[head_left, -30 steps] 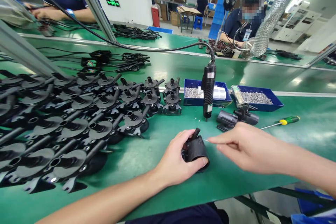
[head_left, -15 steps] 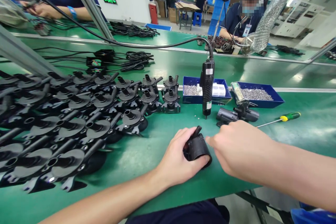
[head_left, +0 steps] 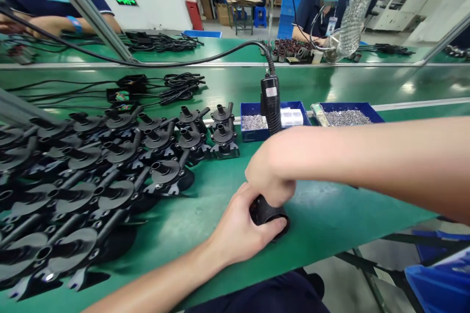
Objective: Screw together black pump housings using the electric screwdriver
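Observation:
My left hand (head_left: 244,230) is wrapped round a black cylindrical pump body (head_left: 273,212), steadying it on the green bench, with the thumb over its open rim. Bent over the far side of that body, my right hand (head_left: 273,168) has its fingers curled down and closed. What its fingertips hold is hidden behind the hand. A black electric screwdriver (head_left: 270,100) hangs on its cable just beyond, its lower end covered by my right hand.
Rows of black pumps with spouts (head_left: 167,171) fill the left side. Behind stand a blue screw bin (head_left: 253,134) and another blue bin (head_left: 367,110). Black cables (head_left: 179,85) lie farther back. A co-worker (head_left: 317,14) sits across, near a silver duct (head_left: 358,10).
My right hand has moved left and in over the pump body, its forearm now crossing the bench higher up. My left hand keeps its grip. The whole view has shifted slightly.

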Motion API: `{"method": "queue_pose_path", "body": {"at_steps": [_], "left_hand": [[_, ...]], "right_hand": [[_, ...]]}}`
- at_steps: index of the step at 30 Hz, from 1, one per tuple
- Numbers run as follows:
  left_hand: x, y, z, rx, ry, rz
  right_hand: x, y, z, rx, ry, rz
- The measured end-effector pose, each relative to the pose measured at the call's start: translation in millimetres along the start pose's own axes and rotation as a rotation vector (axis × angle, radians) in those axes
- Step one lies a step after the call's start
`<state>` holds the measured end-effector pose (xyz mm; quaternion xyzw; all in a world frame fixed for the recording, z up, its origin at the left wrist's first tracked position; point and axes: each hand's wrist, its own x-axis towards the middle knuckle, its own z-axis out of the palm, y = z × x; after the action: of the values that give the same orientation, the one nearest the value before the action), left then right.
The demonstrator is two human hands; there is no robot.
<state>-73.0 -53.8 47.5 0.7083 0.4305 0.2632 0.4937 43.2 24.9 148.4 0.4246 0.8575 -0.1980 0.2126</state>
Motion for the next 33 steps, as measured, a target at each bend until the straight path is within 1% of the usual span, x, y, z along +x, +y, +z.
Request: {"method": "queue_pose_path", "body": {"at_steps": [2, 3, 4, 6, 8, 9, 11, 12, 14, 16, 19, 23, 26, 29, 31, 33], "left_hand": [[1.6, 0.2, 0.0, 0.040, -0.047, -0.032], [2.3, 0.8, -0.2, 0.050, -0.061, -0.035], [3.0, 1.6, -0.5, 0.054, -0.071, -0.032], [3.8, 3.2, -1.1, 0.051, -0.087, -0.022], [3.8, 3.5, -1.5, 0.059, -0.103, -0.018], [3.6, 2.7, -1.4, 0.064, -0.112, -0.013], [2.5, -1.0, -0.8, 0.063, -0.112, -0.004], [1.7, -3.7, -0.3, 0.052, -0.104, -0.002], [-0.2, -10.1, 0.8, 0.014, -0.086, -0.001], [-2.2, -16.4, 1.8, -0.025, -0.074, 0.008], [-4.7, -23.5, 2.6, -0.062, -0.050, 0.031], [-7.7, -29.0, 2.6, -0.089, -0.015, 0.032], [-8.9, -29.9, 2.6, -0.083, -0.009, 0.037], [-9.2, -28.0, 3.7, -0.054, -0.015, 0.056], [-9.4, -25.3, 5.2, -0.047, 0.006, 0.053], [-9.8, -21.6, 6.4, -0.067, 0.025, 0.031]], "right_hand": [[-3.6, 6.6, -19.0, -0.129, -0.372, -0.049], [-7.0, 10.6, -25.8, -0.170, -0.505, -0.076], [-10.8, 15.1, -30.3, -0.169, -0.569, -0.093], [-17.5, 24.9, -32.8, -0.059, -0.551, -0.067], [-22.7, 34.1, -30.2, 0.061, -0.526, -0.025], [-25.2, 38.0, -28.3, 0.099, -0.514, -0.022], [-31.4, 43.3, -24.7, 0.128, -0.485, -0.061], [-35.4, 44.9, -22.7, 0.138, -0.465, -0.082], [-45.7, 46.6, -17.0, 0.192, -0.396, -0.079], [-58.0, 47.9, -7.2, 0.301, -0.303, -0.064], [-76.1, 50.8, 14.3, 0.514, -0.158, -0.057], [-93.2, 50.1, 48.0, 0.774, -0.012, -0.011], [-101.3, 37.4, 72.8, 0.880, 0.141, 0.084], [-105.0, 14.8, 96.3, 0.927, 0.342, 0.193], [-103.9, -1.1, 113.7, 0.926, 0.459, 0.233], [-100.0, -13.8, 135.7, 0.869, 0.575, 0.244]]}}
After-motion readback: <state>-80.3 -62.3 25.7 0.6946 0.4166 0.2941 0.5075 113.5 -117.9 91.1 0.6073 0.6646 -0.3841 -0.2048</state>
